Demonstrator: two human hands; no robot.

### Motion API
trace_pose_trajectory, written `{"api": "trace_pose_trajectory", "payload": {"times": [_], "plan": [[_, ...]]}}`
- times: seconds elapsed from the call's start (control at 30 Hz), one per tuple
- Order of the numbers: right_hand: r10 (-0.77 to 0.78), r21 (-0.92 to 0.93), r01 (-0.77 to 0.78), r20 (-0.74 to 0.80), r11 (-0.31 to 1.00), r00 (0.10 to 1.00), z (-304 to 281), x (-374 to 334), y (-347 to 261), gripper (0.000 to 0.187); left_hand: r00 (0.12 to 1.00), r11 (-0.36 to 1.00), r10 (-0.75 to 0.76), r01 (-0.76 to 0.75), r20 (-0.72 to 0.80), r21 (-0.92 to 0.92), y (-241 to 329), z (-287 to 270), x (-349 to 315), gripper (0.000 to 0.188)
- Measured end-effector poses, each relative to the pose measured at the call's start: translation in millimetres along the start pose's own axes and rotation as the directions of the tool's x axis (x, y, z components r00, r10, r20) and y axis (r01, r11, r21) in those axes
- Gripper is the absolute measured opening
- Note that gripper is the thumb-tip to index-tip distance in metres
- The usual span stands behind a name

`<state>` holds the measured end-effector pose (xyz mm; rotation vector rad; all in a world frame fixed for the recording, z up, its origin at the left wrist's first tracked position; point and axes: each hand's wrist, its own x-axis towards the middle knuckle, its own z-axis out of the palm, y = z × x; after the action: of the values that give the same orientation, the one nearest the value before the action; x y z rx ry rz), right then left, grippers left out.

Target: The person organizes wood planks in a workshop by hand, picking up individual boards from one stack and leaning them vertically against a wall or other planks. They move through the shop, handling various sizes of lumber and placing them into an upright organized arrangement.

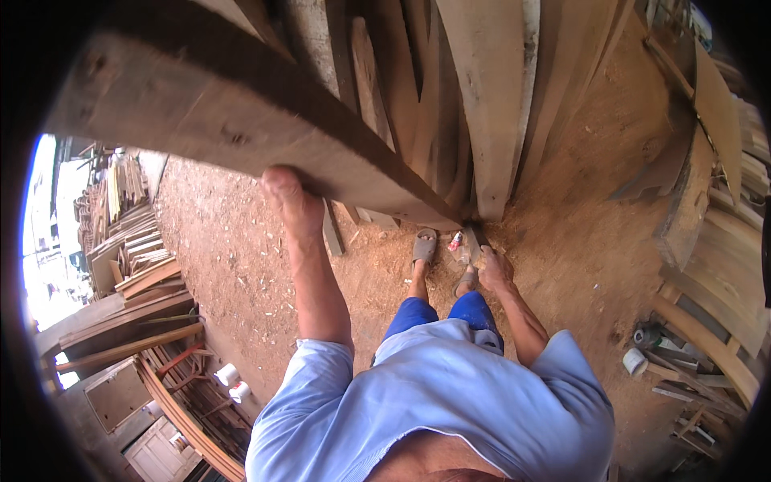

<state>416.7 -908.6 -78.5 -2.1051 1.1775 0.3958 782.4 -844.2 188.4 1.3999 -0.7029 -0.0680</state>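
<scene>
A long thick wooden plank slants from the upper left down to the ground close to my feet. My left hand grips its lower edge, with most of the fingers hidden behind the wood. Low in front of my right knee, my right hand is closed round a short, dark, narrow piece whose kind I cannot make out. That piece points up toward the plank's foot. A small red and white object lies on the ground between my sandals.
Tall boards lean side by side just ahead. Shavings lie scattered over the brown dirt floor. Stacked timber and white containers stand at left. More boards lean at right, near a white bucket.
</scene>
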Motion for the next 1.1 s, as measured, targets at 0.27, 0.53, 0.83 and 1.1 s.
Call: {"api": "trace_pose_trajectory", "payload": {"times": [0.27,0.53,0.83,1.1], "plan": [[-0.012,0.075,0.014,-0.027,0.997,1.0,-27,-14,-6,0.063,0.979,0.969,-0.13,0.091,0.159,0.231,2,78,63,0.081],[-0.119,0.031,0.118,0.032,0.993,0.992,-51,-21,-41,0.056,0.773,0.667,-0.276,-0.274,0.572,0.693,-48,92,-45,0.067],[-0.443,0.054,0.44,0.148,0.896,0.884,-75,-47,-122,0.052,-0.011,0.01,-0.975,0.995,0.22,0.096,-151,-38,-334,0.081],[-0.747,0.164,0.731,0.215,0.662,0.629,-42,-82,-229,0.057,0.268,-0.297,-0.836,0.512,0.479,-0.806,-115,-78,-326,0.061]]}}
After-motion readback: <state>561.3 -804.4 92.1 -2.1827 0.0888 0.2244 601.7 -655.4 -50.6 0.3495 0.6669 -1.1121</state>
